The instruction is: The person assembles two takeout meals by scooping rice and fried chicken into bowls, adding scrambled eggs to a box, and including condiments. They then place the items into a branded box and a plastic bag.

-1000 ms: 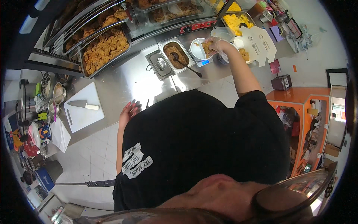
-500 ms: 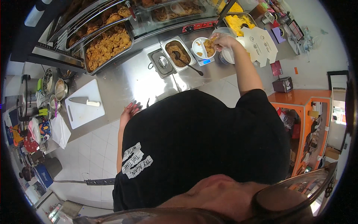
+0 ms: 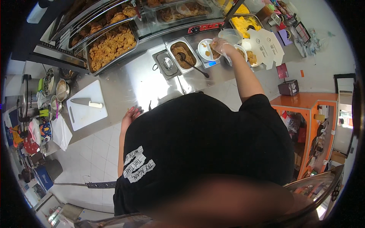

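My right hand [image 3: 224, 48], in a clear plastic glove, is over the right side of a round white bowl [image 3: 200, 48]. Its fingers are drawn together at the golden-brown food pieces [image 3: 215, 55] in that bowl; what they hold is hidden. The bowl rests on a small digital scale [image 3: 211, 64]. Under my right wrist is a second white bowl [image 3: 243, 49], partly covered. Beside it lies an open white carton [image 3: 262, 45] with fried pieces inside. My left hand [image 3: 131, 114] lies at the counter's front edge, fingers apart and holding nothing.
Left of the scale sits a steel pan [image 3: 194, 57] of brown sauce with a black ladle [image 3: 195, 69]. Its steel lid [image 3: 166, 64] is alongside. A knife [image 3: 85, 102] lies on a white cutting board [image 3: 91, 116]. Behind stands a glass display with a fried-chicken tray [image 3: 112, 47].
My right hand has moved slightly down and left, toward the bowl on the scale. The second bowl and the carton's fried pieces now show more. My left hand has barely moved.
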`<act>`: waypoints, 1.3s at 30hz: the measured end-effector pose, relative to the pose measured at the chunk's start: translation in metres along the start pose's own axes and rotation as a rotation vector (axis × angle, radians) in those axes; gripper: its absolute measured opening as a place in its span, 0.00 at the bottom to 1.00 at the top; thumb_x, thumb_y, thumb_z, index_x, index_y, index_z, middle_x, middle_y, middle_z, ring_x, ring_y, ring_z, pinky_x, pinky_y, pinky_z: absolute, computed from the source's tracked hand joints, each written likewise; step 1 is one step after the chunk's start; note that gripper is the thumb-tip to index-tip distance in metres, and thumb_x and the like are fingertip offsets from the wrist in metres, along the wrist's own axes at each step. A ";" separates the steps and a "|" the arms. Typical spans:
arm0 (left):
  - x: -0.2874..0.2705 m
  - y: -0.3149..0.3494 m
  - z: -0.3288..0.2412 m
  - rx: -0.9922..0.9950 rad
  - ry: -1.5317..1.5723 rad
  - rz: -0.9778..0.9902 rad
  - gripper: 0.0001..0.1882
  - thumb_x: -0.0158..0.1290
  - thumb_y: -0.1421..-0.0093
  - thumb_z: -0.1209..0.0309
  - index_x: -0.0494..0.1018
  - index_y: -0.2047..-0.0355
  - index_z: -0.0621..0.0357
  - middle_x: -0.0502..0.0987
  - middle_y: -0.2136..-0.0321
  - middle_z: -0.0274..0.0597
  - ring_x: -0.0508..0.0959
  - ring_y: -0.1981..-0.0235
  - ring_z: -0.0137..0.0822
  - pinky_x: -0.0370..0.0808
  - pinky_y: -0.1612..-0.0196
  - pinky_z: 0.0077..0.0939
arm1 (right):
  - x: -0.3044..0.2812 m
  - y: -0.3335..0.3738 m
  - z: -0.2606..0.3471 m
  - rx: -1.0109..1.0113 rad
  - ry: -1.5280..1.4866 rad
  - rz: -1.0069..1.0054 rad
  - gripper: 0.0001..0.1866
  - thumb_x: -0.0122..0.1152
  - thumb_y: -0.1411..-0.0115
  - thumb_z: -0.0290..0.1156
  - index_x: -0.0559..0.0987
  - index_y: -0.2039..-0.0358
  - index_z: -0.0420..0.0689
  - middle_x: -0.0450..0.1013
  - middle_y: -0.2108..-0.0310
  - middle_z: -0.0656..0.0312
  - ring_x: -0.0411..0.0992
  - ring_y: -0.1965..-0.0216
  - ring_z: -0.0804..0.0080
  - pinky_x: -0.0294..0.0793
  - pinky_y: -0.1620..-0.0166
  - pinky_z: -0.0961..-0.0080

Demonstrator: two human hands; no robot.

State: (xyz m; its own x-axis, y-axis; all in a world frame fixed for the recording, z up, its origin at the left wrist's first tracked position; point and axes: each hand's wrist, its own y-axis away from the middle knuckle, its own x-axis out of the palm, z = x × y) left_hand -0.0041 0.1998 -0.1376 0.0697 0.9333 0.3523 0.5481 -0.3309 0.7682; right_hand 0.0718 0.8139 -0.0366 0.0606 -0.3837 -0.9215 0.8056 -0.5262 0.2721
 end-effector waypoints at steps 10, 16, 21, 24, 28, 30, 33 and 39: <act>0.008 0.010 -0.015 -0.001 -0.061 0.012 0.22 0.45 0.30 0.69 0.59 0.39 0.63 0.72 0.47 0.49 0.76 0.51 0.37 0.75 0.46 0.29 | 0.020 0.005 0.059 -0.077 0.524 0.148 0.15 0.55 0.44 0.33 0.83 0.58 0.45 0.78 0.53 0.55 0.78 0.53 0.58 0.77 0.52 0.61; -0.007 0.009 -0.007 0.015 -0.062 -0.015 0.22 0.42 0.30 0.68 0.59 0.38 0.64 0.73 0.48 0.52 0.76 0.49 0.40 0.73 0.44 0.30 | 0.027 -0.009 0.044 -0.144 0.388 0.082 0.16 0.54 0.43 0.36 0.84 0.58 0.47 0.77 0.54 0.51 0.78 0.54 0.53 0.75 0.52 0.58; -0.003 0.018 -0.010 0.039 -0.109 -0.021 0.23 0.39 0.29 0.64 0.61 0.38 0.63 0.71 0.44 0.51 0.74 0.45 0.41 0.71 0.41 0.32 | -0.032 -0.005 0.108 -0.461 0.160 0.215 0.21 0.60 0.44 0.45 0.81 0.55 0.46 0.77 0.54 0.55 0.75 0.53 0.59 0.74 0.48 0.69; -0.016 0.030 0.000 0.042 -0.066 -0.028 0.24 0.42 0.30 0.64 0.61 0.37 0.61 0.71 0.44 0.49 0.72 0.44 0.41 0.71 0.42 0.34 | -0.023 0.031 0.199 -0.204 -0.967 0.451 0.29 0.59 0.38 0.49 0.72 0.42 0.46 0.69 0.42 0.56 0.68 0.44 0.64 0.70 0.42 0.59; -0.034 0.048 0.019 0.057 0.026 -0.012 0.24 0.42 0.30 0.64 0.61 0.37 0.61 0.71 0.44 0.48 0.72 0.45 0.40 0.71 0.42 0.34 | 0.009 0.011 0.352 -0.268 -1.335 0.811 0.30 0.58 0.36 0.39 0.65 0.36 0.43 0.55 0.33 0.46 0.56 0.33 0.54 0.60 0.35 0.53; -0.037 0.052 0.006 0.040 -0.005 -0.017 0.24 0.43 0.30 0.64 0.61 0.37 0.60 0.71 0.44 0.48 0.73 0.45 0.40 0.71 0.43 0.34 | 0.056 -0.049 0.413 -0.248 -1.594 0.800 0.28 0.65 0.41 0.36 0.70 0.41 0.44 0.62 0.38 0.46 0.64 0.38 0.54 0.70 0.42 0.55; -0.057 0.057 0.009 0.046 0.027 -0.071 0.24 0.43 0.30 0.63 0.61 0.37 0.60 0.71 0.44 0.48 0.73 0.46 0.39 0.72 0.43 0.34 | 0.047 -0.037 0.458 -0.086 -1.633 0.633 0.31 0.66 0.43 0.43 0.70 0.42 0.44 0.65 0.40 0.46 0.70 0.44 0.52 0.73 0.48 0.52; -0.075 0.057 0.017 0.070 0.087 -0.087 0.25 0.44 0.30 0.63 0.61 0.37 0.59 0.71 0.44 0.47 0.73 0.47 0.37 0.72 0.44 0.34 | 0.013 0.048 0.387 -0.180 -1.329 0.315 0.34 0.64 0.42 0.48 0.67 0.39 0.47 0.68 0.43 0.50 0.69 0.43 0.59 0.73 0.45 0.57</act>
State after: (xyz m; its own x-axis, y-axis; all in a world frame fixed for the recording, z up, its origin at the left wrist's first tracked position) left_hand 0.0364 0.1133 -0.1289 -0.0521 0.9414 0.3333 0.6059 -0.2355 0.7599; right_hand -0.1166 0.4898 0.0721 -0.2684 -0.9508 0.1546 0.9337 -0.2173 0.2846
